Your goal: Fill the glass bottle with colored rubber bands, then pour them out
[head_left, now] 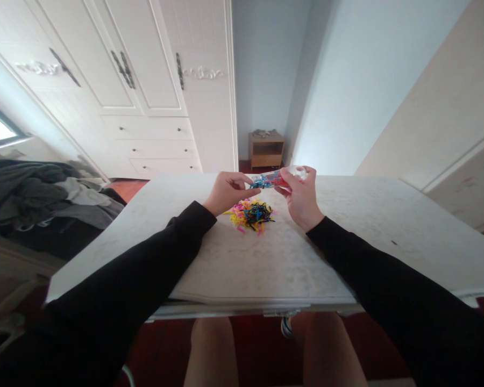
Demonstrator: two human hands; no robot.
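My right hand [302, 199] grips a clear plastic container [300, 172], held sideways above the table; I cannot tell whether it is a bag or a soft bottle. Red and blue strips show through its wall. At the container's left end, my left hand [232, 191] has thumb and forefinger closed on blue strips [257, 184]. Below both hands, a loose pile of thin strips [252, 215] in yellow, pink, black and blue lies on the white table [262, 269].
Dark and grey clothes [36, 199] are heaped left of the table. A white wardrobe [153, 142] with drawers stands behind, beside a small wooden cabinet [267, 153]. A small dark mark [394, 243] is on the tabletop at right. The table's front edge runs above my knees.
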